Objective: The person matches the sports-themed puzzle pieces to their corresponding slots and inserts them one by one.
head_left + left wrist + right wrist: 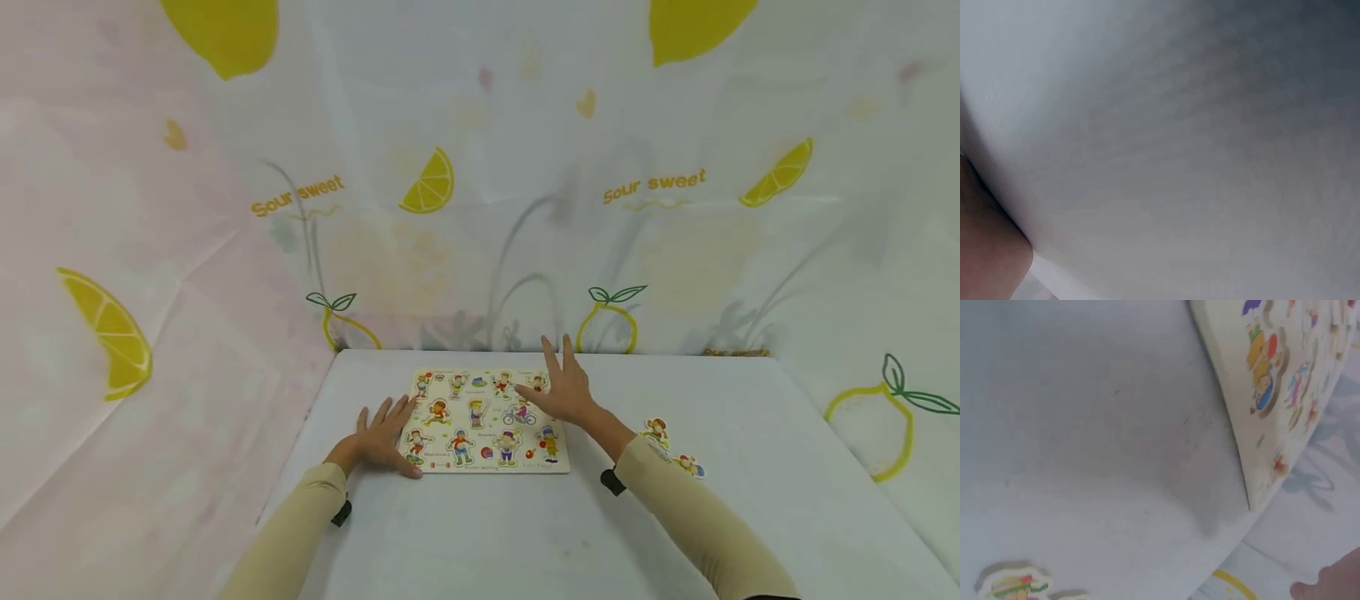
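A pale puzzle board (459, 417) with several cartoon figure pieces of sports players lies flat on the white table. At its left side my left hand (378, 442) has its fingers spread, fingertips along the edge and thumb at the near left corner. Over the right edge is my right hand (566, 393), fingers stretched apart and thumb pointing across the upper right figures. The right wrist view shows the board (1233, 369) from its side, with fingertips (1332, 581) in the lower corner. Only a bit of skin (988, 250) and blurred white surface show in the left wrist view.
Two loose figure pieces lie on the table right of the board, one (656, 432) beside my right sleeve and another (688, 465) nearer me. A lemon-printed cloth (480, 250) hangs behind the table (465, 542) and along its sides.
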A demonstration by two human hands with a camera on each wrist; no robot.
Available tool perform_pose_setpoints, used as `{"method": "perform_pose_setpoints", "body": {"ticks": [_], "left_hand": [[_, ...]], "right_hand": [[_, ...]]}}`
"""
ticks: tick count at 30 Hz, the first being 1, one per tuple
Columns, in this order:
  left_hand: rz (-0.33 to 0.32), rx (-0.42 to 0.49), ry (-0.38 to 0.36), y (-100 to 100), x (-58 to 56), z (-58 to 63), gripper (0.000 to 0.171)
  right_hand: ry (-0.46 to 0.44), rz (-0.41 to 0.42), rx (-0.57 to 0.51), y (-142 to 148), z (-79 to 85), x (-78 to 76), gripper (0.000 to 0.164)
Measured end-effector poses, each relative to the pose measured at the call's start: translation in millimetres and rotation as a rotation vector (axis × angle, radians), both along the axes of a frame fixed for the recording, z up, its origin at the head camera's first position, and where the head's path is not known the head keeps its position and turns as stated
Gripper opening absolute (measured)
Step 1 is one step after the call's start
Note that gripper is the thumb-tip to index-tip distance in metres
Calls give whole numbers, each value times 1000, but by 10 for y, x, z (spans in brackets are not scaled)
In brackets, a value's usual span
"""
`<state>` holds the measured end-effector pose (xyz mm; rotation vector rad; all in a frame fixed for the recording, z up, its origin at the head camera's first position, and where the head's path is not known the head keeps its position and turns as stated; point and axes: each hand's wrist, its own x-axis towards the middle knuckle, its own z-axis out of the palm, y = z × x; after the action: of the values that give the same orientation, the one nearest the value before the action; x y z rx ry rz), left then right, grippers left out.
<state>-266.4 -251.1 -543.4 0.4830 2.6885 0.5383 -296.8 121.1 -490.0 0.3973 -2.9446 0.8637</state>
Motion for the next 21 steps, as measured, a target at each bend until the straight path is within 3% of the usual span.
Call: {"method": "perform_pose_setpoints", "body": {"ticks": [5, 10, 14, 21], "left_hand": [[-1, -36, -7, 16, -17, -57, 146], [0, -25, -10, 10, -40, -2, 145], [-4, 15, -3, 3, -26, 60, 145], [4, -31, -16, -46, -24, -33, 146]], "right_hand": [[167, 89, 223, 81, -9, 124, 99], [266, 135, 268, 118, -35, 193, 96], [290, 156, 294, 141, -58, 274, 94], [262, 153, 325, 248, -85, 376, 93]]}}
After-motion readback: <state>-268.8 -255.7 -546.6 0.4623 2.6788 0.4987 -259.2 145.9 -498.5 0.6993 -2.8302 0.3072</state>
